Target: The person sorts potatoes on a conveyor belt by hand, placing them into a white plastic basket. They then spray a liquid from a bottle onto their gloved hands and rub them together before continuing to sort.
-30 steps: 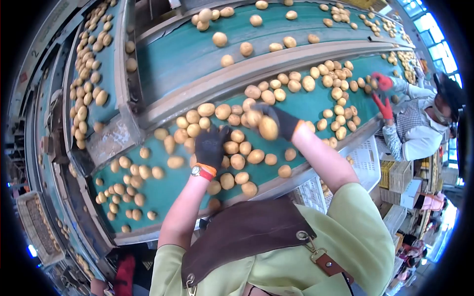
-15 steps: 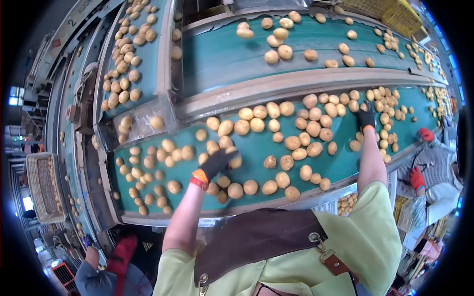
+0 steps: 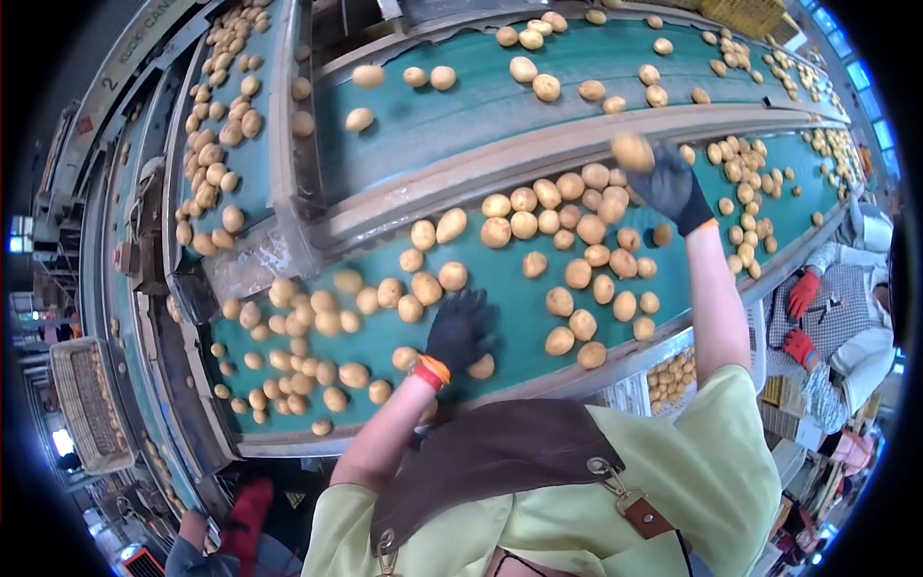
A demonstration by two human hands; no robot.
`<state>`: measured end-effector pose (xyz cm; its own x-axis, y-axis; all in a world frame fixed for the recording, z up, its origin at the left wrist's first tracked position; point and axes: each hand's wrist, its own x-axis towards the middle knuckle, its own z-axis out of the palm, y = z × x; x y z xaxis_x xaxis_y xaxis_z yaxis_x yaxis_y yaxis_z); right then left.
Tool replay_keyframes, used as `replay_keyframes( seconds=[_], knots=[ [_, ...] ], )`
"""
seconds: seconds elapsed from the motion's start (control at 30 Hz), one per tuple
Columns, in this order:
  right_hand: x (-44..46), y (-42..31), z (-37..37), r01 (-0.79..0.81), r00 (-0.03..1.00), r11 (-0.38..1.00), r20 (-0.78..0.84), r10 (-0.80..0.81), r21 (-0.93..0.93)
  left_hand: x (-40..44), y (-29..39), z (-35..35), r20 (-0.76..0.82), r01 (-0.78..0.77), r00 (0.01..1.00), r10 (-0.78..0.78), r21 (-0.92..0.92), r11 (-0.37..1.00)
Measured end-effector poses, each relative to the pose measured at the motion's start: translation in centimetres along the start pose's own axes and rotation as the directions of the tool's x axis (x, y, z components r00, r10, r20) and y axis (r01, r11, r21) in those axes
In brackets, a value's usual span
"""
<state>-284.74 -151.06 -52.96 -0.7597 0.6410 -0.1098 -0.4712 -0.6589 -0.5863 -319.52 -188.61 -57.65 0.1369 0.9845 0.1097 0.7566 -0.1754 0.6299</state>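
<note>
Potatoes (image 3: pixel 496 233) lie on the green belt (image 3: pixel 514 322). The left hand (image 3: pixel 460 333) is spread over it, near one. The right hand (image 3: pixel 672 185) has a blurry potato (image 3: pixel 631 153) at its fingers; I cannot tell if it grips it.

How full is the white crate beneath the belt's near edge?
Not empty: the white crate holds potatoes. Whether it is full, I cannot tell: the right sleeve hides part.
</note>
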Motion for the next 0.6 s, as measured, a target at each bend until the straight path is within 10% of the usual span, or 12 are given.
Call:
replay_keyframes(
  seconds=[0.1, 0.17, 0.23, 0.27, 0.4, 0.53, 0.6],
  knots=[
    [2.2, 2.8, 3.4, 0.100, 0.973, 0.966, -0.180, -0.145, -0.238, -4.0, 1.1, 0.7, 0.051, 0.102, 0.993, -0.106, 0.090, 0.991],
    [3.2, 7.0, 2.8, -0.070, 0.953, 0.371, -0.171, -0.249, -0.926, -7.1, -0.1, 0.6, 0.028, 0.162, 0.986, -0.166, 0.119, 0.980],
    [4.7, 11.9, 1.6, -0.207, 0.955, -0.537, -0.050, -0.291, -0.818, -10.2, -1.9, 0.3, -0.030, 0.235, 0.972, -0.233, 0.109, 0.966],
    [5.2, 13.7, 1.4, -0.209, 0.909, -0.654, 0.103, -0.405, -0.727, -11.3, -1.5, -0.7, -0.046, 0.266, 0.964, -0.262, 0.113, 0.957],
    [6.3, 14.7, -0.1, -0.242, 0.881, -0.583, 0.075, -0.466, -0.776, -16.0, -2.0, -3.0, -0.103, 0.338, 0.941, -0.322, 0.342, 0.877],
    [6.1, 12.6, 1.9, -0.562, 0.800, -0.413, -0.344, -0.492, -0.716, -20.1, -2.6, -4.2, -0.144, 0.360, 0.932, -0.332, 0.299, 0.884],
    [6.2, 11.6, -2.8, -0.499, 0.854, -0.539, -0.282, -0.437, -0.678, -20.6, -1.8, -4.6, -0.314, 0.473, 0.864, -0.394, 0.235, 0.849]
  ],
)
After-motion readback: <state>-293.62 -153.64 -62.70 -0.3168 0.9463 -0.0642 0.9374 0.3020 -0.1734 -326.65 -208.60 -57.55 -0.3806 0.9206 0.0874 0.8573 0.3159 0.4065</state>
